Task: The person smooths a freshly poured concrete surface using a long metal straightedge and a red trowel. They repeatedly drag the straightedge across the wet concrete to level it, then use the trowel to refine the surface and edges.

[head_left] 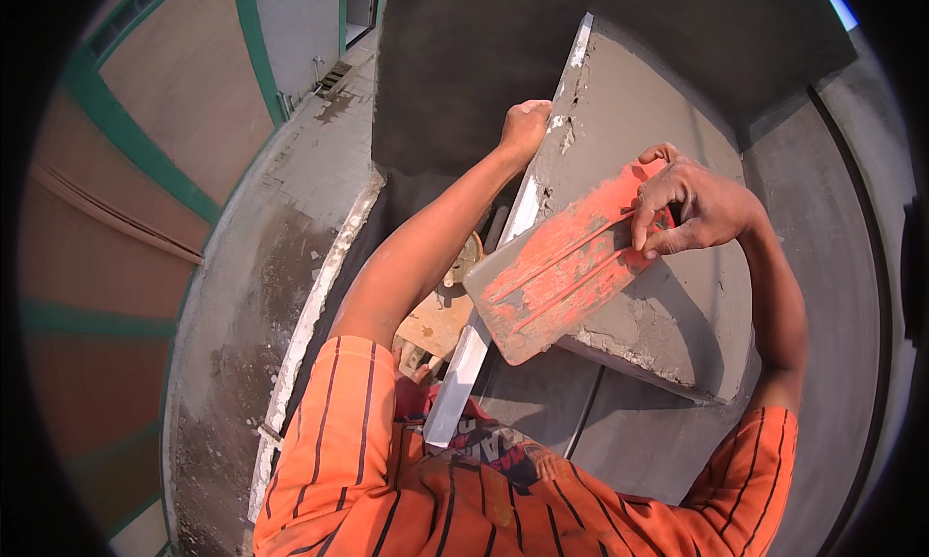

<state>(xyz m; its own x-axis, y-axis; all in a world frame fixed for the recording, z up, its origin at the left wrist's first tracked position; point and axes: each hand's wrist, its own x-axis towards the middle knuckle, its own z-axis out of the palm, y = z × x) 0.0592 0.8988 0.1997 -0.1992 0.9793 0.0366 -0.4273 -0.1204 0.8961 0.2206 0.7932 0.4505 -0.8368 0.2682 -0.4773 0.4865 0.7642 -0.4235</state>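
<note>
Holding an orange plastic float [556, 281] by its upper-right end, the right hand [692, 204] at right of centre has thumb and fingers clamped on it. The float slants across the middle of the frame, its ribbed back turned up and smeared with grey mortar, its lower-left end reaching over a long pale bar [527, 197]. Whether its underside touches the mortar cannot be seen. The left hand [525, 129], at upper centre, is curled shut on the bar beside the slab [648, 102], though its fingertips are hidden. The bar runs from the top of the frame down to the orange striped shirt [339, 412] at the bottom.

The work looks well along. The broad face of the slab, from the upper centre to the right, carries a fairly even grey coat, which seems largely done. What seems left is the edges: along the bar the mortar is broken and pitted, with white patches showing, and the slab's lower edge, below the float, is rough and crumbly. The dark wall [464, 54] at the top of the frame looks evenly coated too. How finished the part under the float is, one cannot tell.
</note>
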